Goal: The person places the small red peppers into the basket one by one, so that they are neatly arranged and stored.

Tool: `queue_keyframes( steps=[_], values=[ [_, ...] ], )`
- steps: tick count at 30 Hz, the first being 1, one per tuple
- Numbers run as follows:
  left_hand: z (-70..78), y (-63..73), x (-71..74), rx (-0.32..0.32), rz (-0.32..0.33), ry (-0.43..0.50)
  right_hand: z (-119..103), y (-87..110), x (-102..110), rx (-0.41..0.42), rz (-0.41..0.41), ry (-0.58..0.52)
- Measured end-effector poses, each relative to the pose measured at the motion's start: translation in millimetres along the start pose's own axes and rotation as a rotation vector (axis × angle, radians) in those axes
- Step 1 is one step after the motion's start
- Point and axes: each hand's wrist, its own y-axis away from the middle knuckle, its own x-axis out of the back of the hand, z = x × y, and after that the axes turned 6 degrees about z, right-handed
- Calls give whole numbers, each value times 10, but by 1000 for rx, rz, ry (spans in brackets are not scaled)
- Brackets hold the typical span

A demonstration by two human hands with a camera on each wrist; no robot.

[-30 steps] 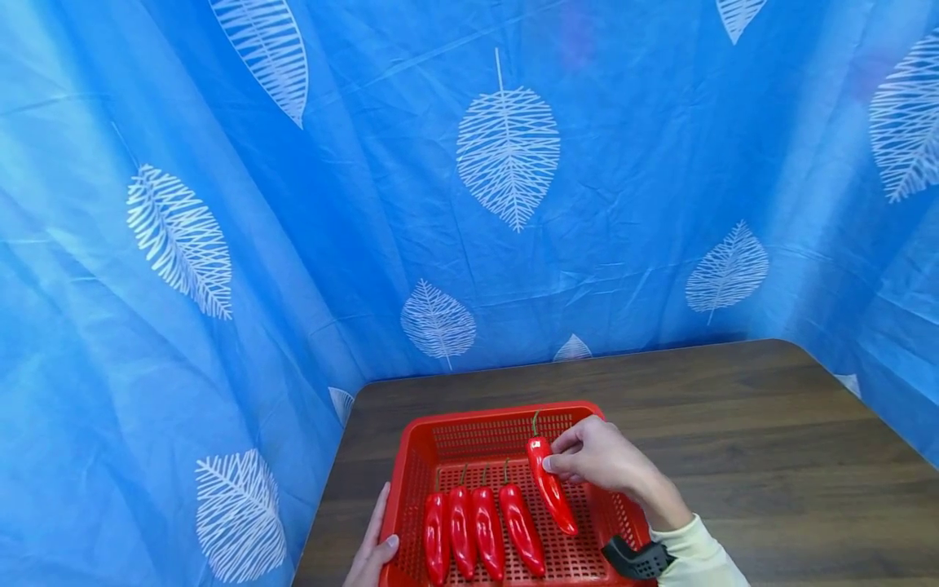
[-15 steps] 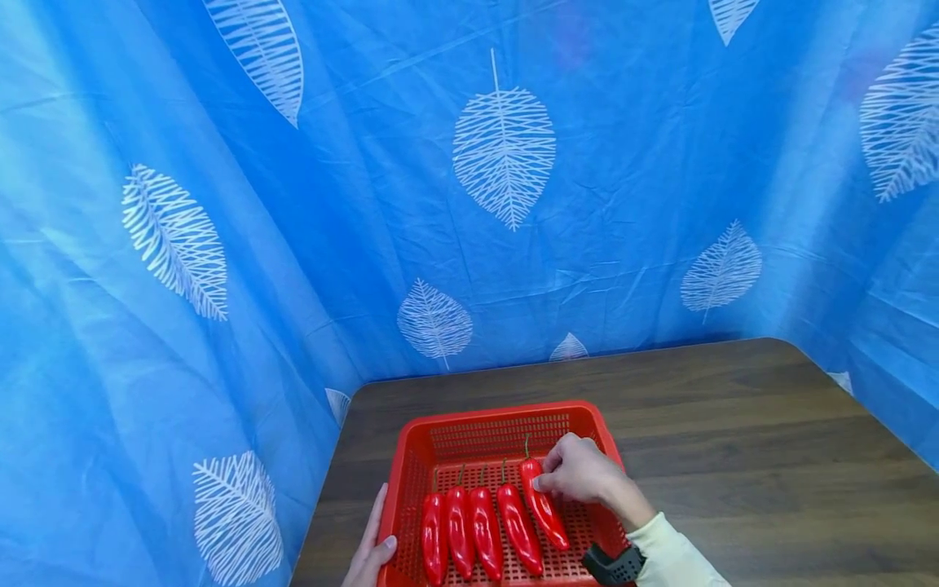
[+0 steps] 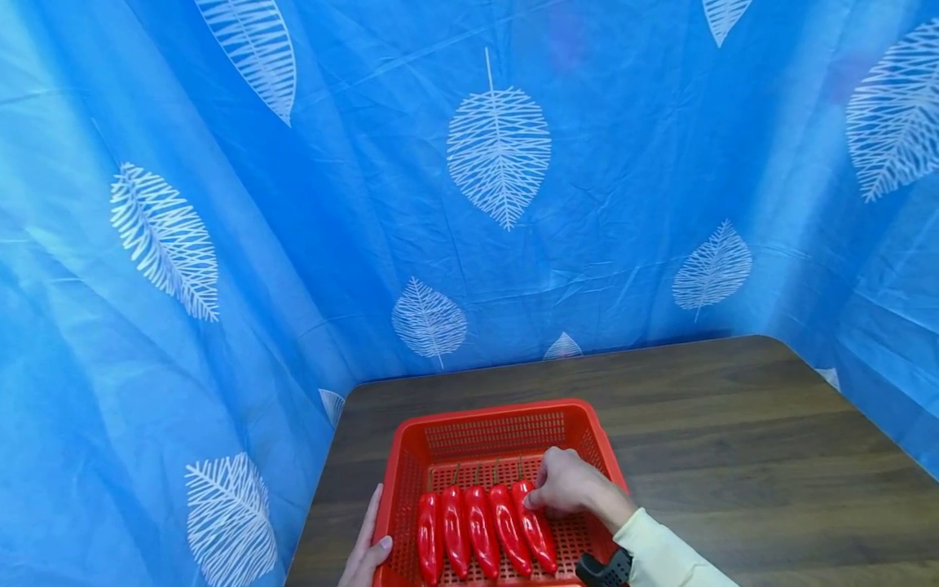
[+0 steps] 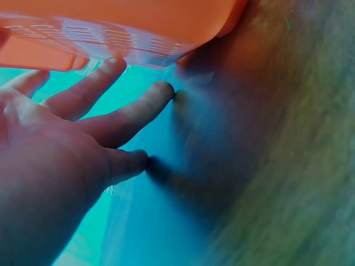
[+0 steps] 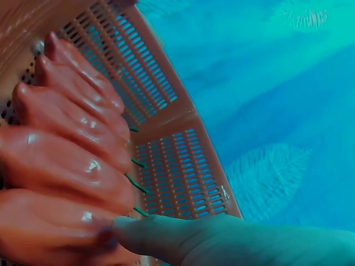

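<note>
Several glossy red chili peppers (image 3: 482,534) with green stems lie side by side in a red plastic basket (image 3: 484,417). My right hand (image 3: 575,487) reaches into the basket at the rightmost chili pepper (image 3: 539,534), its thumb and fingers at the pepper's upper part. In the right wrist view the thumb (image 5: 161,235) presses on that pepper near its stem end; the other fingers are hidden. My left hand (image 3: 363,548) rests at the basket's left side, thumb at the rim. Its fingers (image 4: 127,116) appear straight and spread beside the basket's outer wall in the left wrist view.
The basket stands on a dark wood-grain table (image 3: 704,432), near its front left. A blue curtain (image 3: 352,204) with white leaf prints hangs behind and to both sides. A black wrist strap (image 3: 607,569) sits on the right wrist, low over the basket's right side.
My right hand has lowered the rightmost chili pepper toward the front left, bringing it beside the others in the row. The left hand has stayed at the basket's side.
</note>
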Motion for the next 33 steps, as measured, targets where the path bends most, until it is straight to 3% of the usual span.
queue_keyframes(
  steps=[1, 4, 8, 12, 20, 22, 24, 28, 33],
  values=[
    [76, 34, -83, -5, 3, -18, -4, 0, -1, 1, -11, -6],
    [70, 44, -90, -15, 3, -3, -14, 0, 2, 5, -30, -10],
    [128, 78, -185, 8, 79, -42, -22, 12, 30, 31, -8, -18],
    [153, 82, -245, 1, 147, -106, -3, 64, 141, 81, 27, -98],
    [248, 107, -231, 0, 172, -242, 193, 316, 637, 175, 44, -304],
    [330, 109, -227, -19, 206, -313, 284, 397, 804, 173, 67, -325],
    [441, 101, -227, -31, 278, -394, 387, 478, 976, 179, 118, -328],
    [691, 92, -250, -202, 450, -623, 601, 608, 1320, 240, 376, -208],
    [1030, 112, -275, -555, 624, -828, 829, 700, 1660, 347, 781, 5]
  ],
)
